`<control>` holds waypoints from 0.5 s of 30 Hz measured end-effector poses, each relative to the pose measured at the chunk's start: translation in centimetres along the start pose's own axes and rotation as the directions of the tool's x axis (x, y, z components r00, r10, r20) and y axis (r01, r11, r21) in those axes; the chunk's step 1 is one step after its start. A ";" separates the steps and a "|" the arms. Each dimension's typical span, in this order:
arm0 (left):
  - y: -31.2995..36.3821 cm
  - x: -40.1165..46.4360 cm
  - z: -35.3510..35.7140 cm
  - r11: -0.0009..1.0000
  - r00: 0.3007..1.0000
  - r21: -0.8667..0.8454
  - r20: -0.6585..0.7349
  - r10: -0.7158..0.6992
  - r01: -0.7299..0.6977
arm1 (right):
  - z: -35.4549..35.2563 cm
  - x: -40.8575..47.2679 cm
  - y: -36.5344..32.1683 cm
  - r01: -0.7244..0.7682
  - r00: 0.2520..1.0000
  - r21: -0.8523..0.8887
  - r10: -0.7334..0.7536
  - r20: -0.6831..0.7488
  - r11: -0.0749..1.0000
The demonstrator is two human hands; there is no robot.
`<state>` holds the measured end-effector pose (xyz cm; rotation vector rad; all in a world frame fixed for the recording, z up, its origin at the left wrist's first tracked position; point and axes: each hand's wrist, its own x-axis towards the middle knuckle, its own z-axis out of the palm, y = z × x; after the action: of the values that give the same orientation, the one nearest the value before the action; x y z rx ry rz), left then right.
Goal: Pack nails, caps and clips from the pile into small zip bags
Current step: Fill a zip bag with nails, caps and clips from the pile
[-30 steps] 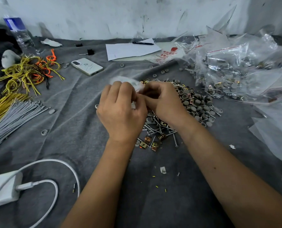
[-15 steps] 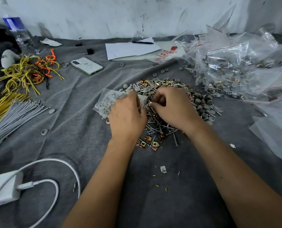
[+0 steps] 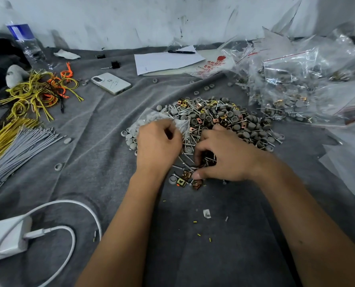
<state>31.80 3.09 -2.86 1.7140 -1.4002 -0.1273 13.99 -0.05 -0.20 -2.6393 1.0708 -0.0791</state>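
Left hand (image 3: 159, 145): I log it fingers curled, pinching the small clear zip bag of pale grey caps (image 3: 151, 121) at the pile's left edge.
Right hand (image 3: 224, 156): I log it curled down over the pile's near side, fingertips among silver nails; what they hold I cannot tell.
Pile: mixed heap of dark grey round caps, silver nails and brass-coloured square clips (image 3: 220, 119), centre of the grey felt-like cloth (image 3: 102, 154); a few clips lie just beside the right thumb.
Open room: bare cloth near me between the forearms, dotted with small yellow bits and a scrap of clear plastic.
Right edge: crumpled clear zip bags with red seal strips (image 3: 296, 79), many filled, heaped close to the pile.
Left edge: bundle of thin grey ties (image 3: 17, 150) beside yellow ones; tangled yellow and orange wires (image 3: 39, 90) behind them.
Far edge: white phone face down (image 3: 111, 83), white paper sheet (image 3: 168, 60) with black pen (image 3: 181, 52), clear plastic water bottle with blue label (image 3: 25, 42), scuffed white wall.
Near left corner: white charger block with looped white cable (image 3: 68, 233).
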 end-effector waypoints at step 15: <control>-0.1 0.1 0.6 0.986 0.995 -0.144 0.059 -0.077 0.085 | 0.7 0.6 1.5 0.238 0.783 0.554 0.179 -0.595 0.798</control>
<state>31.56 2.70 -3.22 1.6556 -1.3264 -0.3159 13.52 -1.34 -1.30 -2.0354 0.9425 -1.1856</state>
